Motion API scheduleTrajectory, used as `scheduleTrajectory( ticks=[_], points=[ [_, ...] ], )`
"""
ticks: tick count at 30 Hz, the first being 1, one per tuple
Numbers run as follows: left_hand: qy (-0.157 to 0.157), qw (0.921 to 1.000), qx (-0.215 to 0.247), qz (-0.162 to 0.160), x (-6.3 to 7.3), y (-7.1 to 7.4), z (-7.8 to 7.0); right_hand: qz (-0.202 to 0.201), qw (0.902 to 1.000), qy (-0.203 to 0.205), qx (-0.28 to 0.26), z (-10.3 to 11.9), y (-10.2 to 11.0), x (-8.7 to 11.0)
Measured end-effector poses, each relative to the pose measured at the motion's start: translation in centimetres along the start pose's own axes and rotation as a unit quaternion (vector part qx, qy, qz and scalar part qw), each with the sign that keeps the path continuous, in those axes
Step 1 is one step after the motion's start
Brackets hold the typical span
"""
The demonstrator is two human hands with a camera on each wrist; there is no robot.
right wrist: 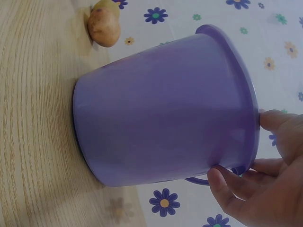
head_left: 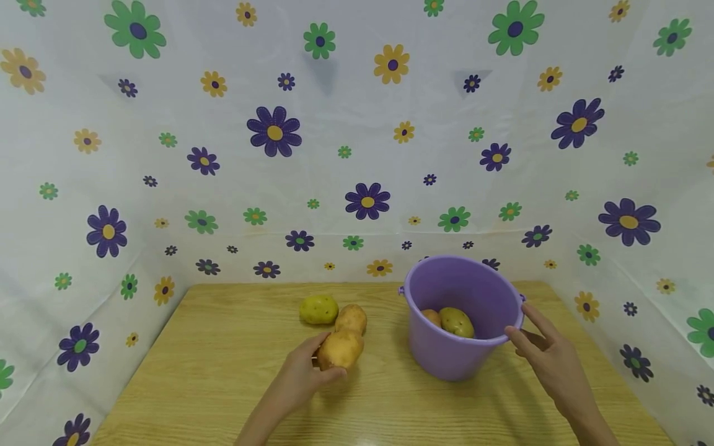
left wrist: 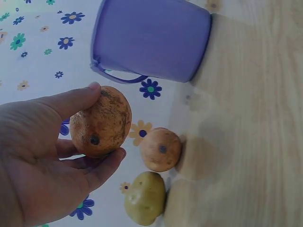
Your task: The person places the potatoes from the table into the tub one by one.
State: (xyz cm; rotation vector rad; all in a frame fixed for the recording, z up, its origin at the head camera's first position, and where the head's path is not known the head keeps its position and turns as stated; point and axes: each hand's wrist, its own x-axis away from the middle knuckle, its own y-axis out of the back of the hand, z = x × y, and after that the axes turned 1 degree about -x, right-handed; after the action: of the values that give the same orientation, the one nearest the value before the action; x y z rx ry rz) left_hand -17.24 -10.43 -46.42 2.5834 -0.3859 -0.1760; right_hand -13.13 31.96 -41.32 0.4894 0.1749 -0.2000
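I pinched a rough, rounded potato (head_left: 343, 350) between fingers of the left hand (head_left: 301, 376). Right hand (head_left: 558, 370) gripped smooth bucket (head_left: 446, 358) toward right table edge (head_left: 570, 325).

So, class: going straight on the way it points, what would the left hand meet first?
Beyond the held potato, likely the brown potato on the table; depth is unclear, so the left hand might pass above it.

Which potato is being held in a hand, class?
The tan potato gripped by the left hand; the other potatoes lie on the table or inside the purple bucket.
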Motion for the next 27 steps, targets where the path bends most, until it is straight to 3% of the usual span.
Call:
scheduleTrajectory(
  ticks=[11, 27],
  points=[
    [0.008, 0.9996, -0.003, -0.028, -0.3, 3.1, -3.0, 0.002, 1.0, -0.003, -0.002, 0.0, 0.1, 0.0],
    [-0.023, 0.9982, -0.028, -0.048, -0.8, 5.4, -6.3, 0.001, 1.0, -0.003, 0.0, 0.0, 0.1, 0.0]
  ],
)
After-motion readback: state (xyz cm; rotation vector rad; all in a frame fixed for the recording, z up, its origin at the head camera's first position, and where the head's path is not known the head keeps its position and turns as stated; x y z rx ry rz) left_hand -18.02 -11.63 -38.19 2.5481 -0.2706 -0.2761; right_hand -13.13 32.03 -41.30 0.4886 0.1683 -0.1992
